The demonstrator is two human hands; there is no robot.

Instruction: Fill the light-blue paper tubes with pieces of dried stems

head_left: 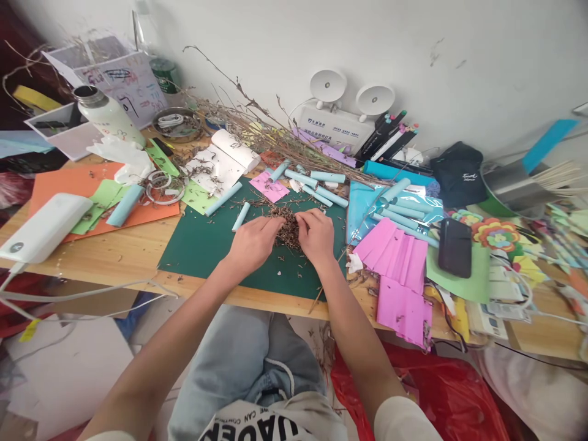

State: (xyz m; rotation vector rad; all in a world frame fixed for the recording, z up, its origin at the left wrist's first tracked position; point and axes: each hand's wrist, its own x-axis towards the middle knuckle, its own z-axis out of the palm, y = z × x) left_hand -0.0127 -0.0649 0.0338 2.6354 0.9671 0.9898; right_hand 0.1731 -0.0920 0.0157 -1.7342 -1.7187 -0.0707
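A pile of dried brown plant bits (288,231) lies on the dark green mat (202,245). My left hand (255,242) is at the pile's left side, its fingers pinched together at the edge of the bits. On the opposite side, my right hand (316,234) is closed too, with bent fingers touching the pile. Whatever sits between the fingertips of either hand is too small to make out. Just beyond my hands are several light blue paper tubes (223,199) and a pink paper square (270,185) with crumbs on it.
Long dry twigs (257,125) lie along the wall beside a white emergency light (337,125). Pink paper strips (395,257) and a black phone (454,248) are at right. A white bottle (108,116) and a white power bank (46,226) stand left.
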